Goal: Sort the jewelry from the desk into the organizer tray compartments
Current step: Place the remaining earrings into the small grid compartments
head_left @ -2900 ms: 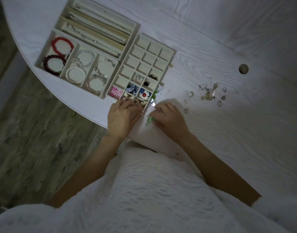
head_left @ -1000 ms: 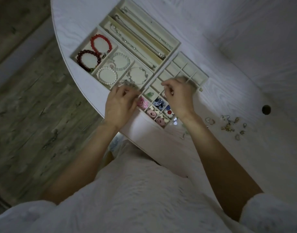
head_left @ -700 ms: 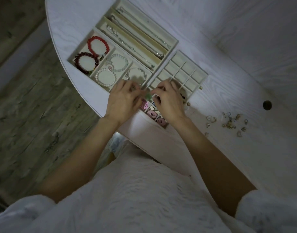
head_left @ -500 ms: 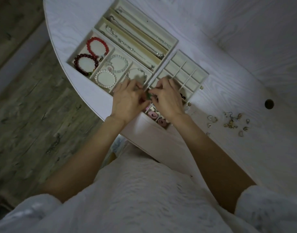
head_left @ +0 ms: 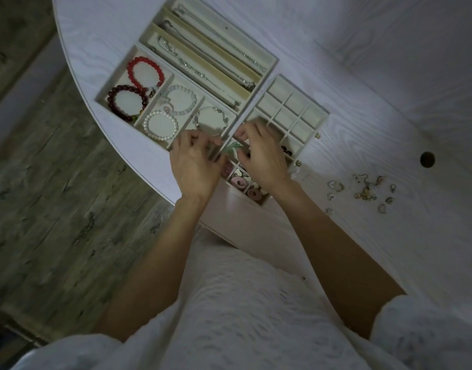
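My left hand (head_left: 196, 166) and my right hand (head_left: 264, 156) meet over the near-left cells of the small grid tray (head_left: 313, 123). Between their fingertips is a small green earring (head_left: 232, 149), and both hands pinch it with curled fingers. Near cells of the grid hold pink earrings (head_left: 240, 181) and a dark pair (head_left: 285, 149); its far cells are bare. Loose earrings (head_left: 368, 188) lie scattered on the white desk (head_left: 389, 116) to the right. My hands hide several cells.
A bracelet tray (head_left: 114, 76) with red, dark red, pearl and silver bracelets sits left of the grid. A necklace tray (head_left: 272, 58) with chains lies behind it. A round cable hole (head_left: 427, 159) is at the right. The desk's curved edge runs beside the wooden floor.
My right hand carried the green earring from the desk to the grid tray. Both hands then closed in on it over the near-left cells and have shifted only slightly since.
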{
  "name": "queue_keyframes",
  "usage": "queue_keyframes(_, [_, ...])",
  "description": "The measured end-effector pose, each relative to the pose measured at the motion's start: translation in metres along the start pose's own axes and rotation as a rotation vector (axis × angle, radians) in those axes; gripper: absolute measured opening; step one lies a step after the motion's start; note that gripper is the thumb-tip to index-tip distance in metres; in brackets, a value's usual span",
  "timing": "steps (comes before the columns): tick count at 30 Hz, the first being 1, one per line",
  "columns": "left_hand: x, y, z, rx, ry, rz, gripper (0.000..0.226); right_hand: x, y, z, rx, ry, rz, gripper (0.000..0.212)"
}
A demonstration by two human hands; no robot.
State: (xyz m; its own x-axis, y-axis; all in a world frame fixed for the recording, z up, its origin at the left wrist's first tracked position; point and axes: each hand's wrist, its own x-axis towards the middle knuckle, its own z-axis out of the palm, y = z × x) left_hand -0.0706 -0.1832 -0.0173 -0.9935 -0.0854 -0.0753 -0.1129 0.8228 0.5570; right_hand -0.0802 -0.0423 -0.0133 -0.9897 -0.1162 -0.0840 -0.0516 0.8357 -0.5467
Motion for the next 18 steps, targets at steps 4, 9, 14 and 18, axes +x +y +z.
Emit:
queue_keyframes(4, [0.004,-0.004,-0.008,0.021,-0.058,0.077,0.032,-0.006,0.006,0.000,-0.029,0.097,-0.011,0.012])
queue_keyframes(9, [0.003,-0.021,-0.015,0.181,-0.054,0.411,0.027,-0.018,0.008,0.002,-0.117,0.120,-0.084,0.012])
queue_keyframes(14, [-0.002,-0.019,-0.014,0.327,-0.116,0.522,0.029,-0.017,0.001,0.001,-0.169,0.112,-0.121,0.015])
queue_keyframes(18, [0.002,-0.017,-0.014,0.372,-0.116,0.547,0.030,-0.016,0.001,0.000,-0.212,0.138,-0.148,0.024])
